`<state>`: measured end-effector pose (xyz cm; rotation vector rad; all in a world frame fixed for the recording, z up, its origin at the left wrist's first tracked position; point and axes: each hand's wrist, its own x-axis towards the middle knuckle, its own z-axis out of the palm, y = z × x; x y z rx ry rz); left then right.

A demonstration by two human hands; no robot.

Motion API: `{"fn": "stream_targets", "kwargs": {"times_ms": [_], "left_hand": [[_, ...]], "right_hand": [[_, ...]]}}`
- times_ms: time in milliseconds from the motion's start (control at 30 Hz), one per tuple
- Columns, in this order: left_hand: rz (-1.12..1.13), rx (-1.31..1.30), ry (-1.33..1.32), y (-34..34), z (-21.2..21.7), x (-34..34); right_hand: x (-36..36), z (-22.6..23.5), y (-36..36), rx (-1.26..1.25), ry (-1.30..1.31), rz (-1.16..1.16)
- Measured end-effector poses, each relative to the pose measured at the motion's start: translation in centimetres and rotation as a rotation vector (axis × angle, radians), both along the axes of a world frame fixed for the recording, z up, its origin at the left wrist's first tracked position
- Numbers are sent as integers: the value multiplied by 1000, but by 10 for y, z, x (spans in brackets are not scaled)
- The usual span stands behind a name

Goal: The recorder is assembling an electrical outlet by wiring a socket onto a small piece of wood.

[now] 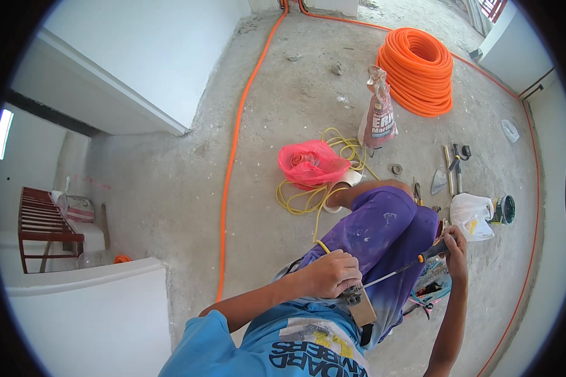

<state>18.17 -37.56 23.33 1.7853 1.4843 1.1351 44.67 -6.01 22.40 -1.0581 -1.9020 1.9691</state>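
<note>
My right hand (pixel 456 250) is closed round the dark and orange handle of a screwdriver (pixel 431 251). Its thin metal shaft slants down to the left, across my purple trousers, its tip close to my left hand (pixel 334 275). That hand is closed on a small dark fitting (pixel 353 295), held at my lap; its exact kind cannot be made out. Beside the fitting, a tan flat block (pixel 362 311) shows below my fingers. Yellow cord (pixel 321 245) runs up over my thigh towards my left hand.
A pink plastic bag (pixel 310 164) lies among yellow cord loops. Beyond stand a tied sack (pixel 379 113) and a coil of orange tubing (pixel 416 72). To the right are a hammer (pixel 457 173), a trowel (pixel 439 181), a white bag (pixel 471 215) and a can (pixel 504 210). Orange tubing (pixel 233 151) crosses the floor.
</note>
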Motion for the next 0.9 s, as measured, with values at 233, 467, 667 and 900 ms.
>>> {"fn": "stream_targets", "kwargs": {"times_ms": [233, 467, 667, 900], "left_hand": [[-1, 36, 23, -2, -5, 0], [60, -6, -2, 1, 1, -2], [61, -12, -20, 4, -3, -4], [70, -3, -16, 1, -1, -2]], "right_hand": [[-11, 18, 3, -17, -188, 6], [-23, 29, -2, -37, -231, -1], [-24, 7, 2, -86, -130, -40], [-21, 8, -3, -138, -216, -67]]}}
